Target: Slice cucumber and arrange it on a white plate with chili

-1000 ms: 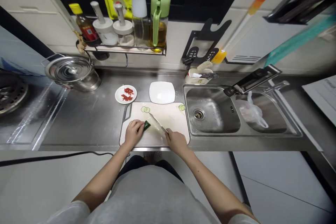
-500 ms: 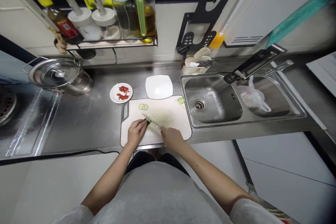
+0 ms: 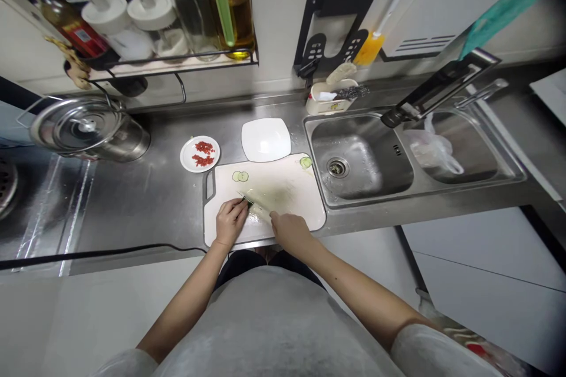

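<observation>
My left hand (image 3: 231, 221) presses its bent fingers on a small dark green piece of cucumber (image 3: 249, 203), mostly hidden by the fingertips and the blade. Closed around the handle of a knife (image 3: 260, 208) is my right hand (image 3: 290, 232); the blade points up and left and lies against the cucumber. Both hands work over a white cutting board (image 3: 305, 209) with a wet greenish patch in its middle. Two pale cucumber slices (image 3: 240, 177) rest near the board's upper left, and more cucumber pieces (image 3: 305, 162) sit at its upper right corner.
Behind the board are a square white plate (image 3: 266, 139) and a small plate (image 3: 186, 156) with chopped red bits. A double steel sink (image 3: 367, 203) lies to the right, a lidded pot (image 3: 132, 141) to the left. Above hangs a seasoning rack (image 3: 177, 66).
The head view has shifted a little, bringing the rack and counter into slightly different places. Both hands stay at the cucumber, and the knife blade has tilted slightly.
</observation>
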The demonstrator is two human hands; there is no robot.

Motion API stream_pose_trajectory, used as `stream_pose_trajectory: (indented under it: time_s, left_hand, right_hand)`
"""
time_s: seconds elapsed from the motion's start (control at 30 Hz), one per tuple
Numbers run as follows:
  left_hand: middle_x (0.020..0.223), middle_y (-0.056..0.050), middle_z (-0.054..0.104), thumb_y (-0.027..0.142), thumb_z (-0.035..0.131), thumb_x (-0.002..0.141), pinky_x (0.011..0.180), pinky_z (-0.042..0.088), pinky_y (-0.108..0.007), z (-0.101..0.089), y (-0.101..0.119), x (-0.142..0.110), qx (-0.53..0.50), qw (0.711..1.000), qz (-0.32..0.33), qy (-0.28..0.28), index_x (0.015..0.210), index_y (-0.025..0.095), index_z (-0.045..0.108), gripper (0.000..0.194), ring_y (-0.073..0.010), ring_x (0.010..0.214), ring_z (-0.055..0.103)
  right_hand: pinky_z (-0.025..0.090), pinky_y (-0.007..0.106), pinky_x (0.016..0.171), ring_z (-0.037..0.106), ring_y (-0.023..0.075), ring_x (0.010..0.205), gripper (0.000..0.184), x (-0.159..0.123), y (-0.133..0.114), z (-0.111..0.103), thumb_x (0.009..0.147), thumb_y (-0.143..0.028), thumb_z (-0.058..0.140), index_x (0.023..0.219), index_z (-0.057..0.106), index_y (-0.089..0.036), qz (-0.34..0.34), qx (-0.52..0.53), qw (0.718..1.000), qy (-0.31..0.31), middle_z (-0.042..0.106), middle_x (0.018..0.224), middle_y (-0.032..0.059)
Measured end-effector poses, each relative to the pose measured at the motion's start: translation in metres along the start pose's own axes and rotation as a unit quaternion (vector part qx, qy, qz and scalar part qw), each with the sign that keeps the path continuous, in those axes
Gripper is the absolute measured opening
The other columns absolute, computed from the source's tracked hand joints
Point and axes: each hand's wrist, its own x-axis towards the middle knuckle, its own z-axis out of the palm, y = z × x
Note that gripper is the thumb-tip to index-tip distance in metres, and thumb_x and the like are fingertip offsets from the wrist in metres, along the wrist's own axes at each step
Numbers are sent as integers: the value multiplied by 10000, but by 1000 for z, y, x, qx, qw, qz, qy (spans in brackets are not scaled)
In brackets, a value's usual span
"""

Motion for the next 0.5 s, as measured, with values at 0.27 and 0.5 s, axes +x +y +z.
stream_pose_trajectory:
  time_s: [0.27,0.5]
  left_hand:
    - [1012,-73,675,312,528,897,872,497,-350,1,-1,0,15,1000,10,-3,963,237,709,206,-185,953,611]
    - [998,-80,672,305,524,899,880,488,-351,0,0,1,8,1000,13,-1,957,228,703,204,-186,950,606]
  right_hand:
    - [467,284,687,682,239,883,221,2,-2,2,894,-116,413,1073,539,-149,-10,-1,1000,-5,695,860,125]
    - [477,285,684,686,236,858,210,7,-2,5,850,-125,520,1057,548,-141,-20,-1,1000,12,698,849,117]
